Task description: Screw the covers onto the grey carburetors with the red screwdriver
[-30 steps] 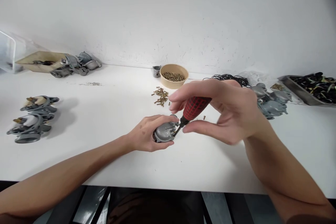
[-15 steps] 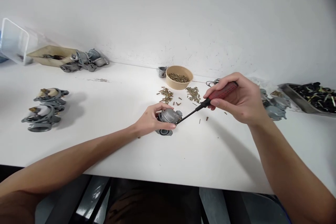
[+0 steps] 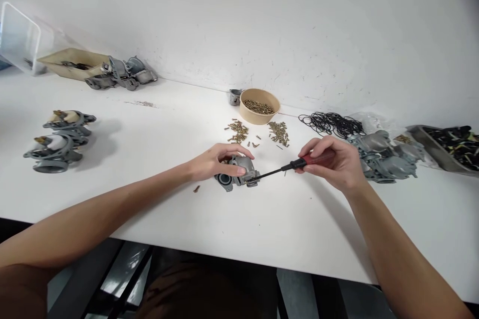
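Observation:
A grey metal carburetor (image 3: 244, 164) rests on the white table under my left hand (image 3: 214, 162), whose thumb and fingers grip its body. My right hand (image 3: 333, 162) is closed round the red and black handle of a screwdriver (image 3: 277, 171). The screwdriver's shaft lies nearly level, and its tip meets the carburetor's near right edge, where a small brass-coloured spot shows. Just behind the carburetor are small piles of brass screws (image 3: 238, 132). One loose screw (image 3: 196, 189) lies to the left of it, near my left wrist.
A tan tub (image 3: 259, 119) of screws stands by the wall beside a small grey part (image 3: 235, 96). Black rubber rings (image 3: 329, 123), more carburetors (image 3: 389, 164) and a metal tray (image 3: 430, 147) are on the right. At left stand two carburetors (image 3: 56, 152), a yellowish bin (image 3: 71, 75) and grey castings (image 3: 125, 75).
My left hand has turned the carburetor on the table. The screwdriver has dropped from a steep slant to nearly level as my right hand came lower. The view has shifted a little.

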Demonstrator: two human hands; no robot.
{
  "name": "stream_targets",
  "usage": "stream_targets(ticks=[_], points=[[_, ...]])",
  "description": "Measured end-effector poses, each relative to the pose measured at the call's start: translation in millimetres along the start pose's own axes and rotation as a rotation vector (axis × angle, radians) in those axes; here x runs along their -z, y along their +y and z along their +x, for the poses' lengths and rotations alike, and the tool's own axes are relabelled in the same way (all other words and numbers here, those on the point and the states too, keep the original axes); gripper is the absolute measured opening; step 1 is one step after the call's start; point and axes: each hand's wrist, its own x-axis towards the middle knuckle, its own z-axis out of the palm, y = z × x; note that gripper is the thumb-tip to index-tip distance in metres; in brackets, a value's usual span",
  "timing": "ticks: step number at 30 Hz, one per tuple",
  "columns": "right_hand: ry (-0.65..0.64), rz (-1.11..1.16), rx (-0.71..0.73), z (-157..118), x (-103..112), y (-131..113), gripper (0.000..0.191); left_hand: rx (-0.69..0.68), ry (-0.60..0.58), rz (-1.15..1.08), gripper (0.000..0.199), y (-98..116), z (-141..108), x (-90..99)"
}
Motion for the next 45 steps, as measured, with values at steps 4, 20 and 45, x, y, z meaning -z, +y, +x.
stream_targets(ticks=[4,20,45], points=[[-0.035,-0.147,0.118,-4.1,-0.2,-9.9,0.027,-0.064,0.024,0.085,0.036,-5.6,-4.6,-5.3],[0.025,-0.384,0.412,-13.8,-27.7,-27.0,0.042,-0.334,-0.072,0.208,0.039,-8.4,-6.4,-3.4],[0.050,-0.585,0.472,-26.6,-32.8,-33.3,0.030,-0.336,0.295,0.295,0.021,-8.9,-4.9,-16.4]])
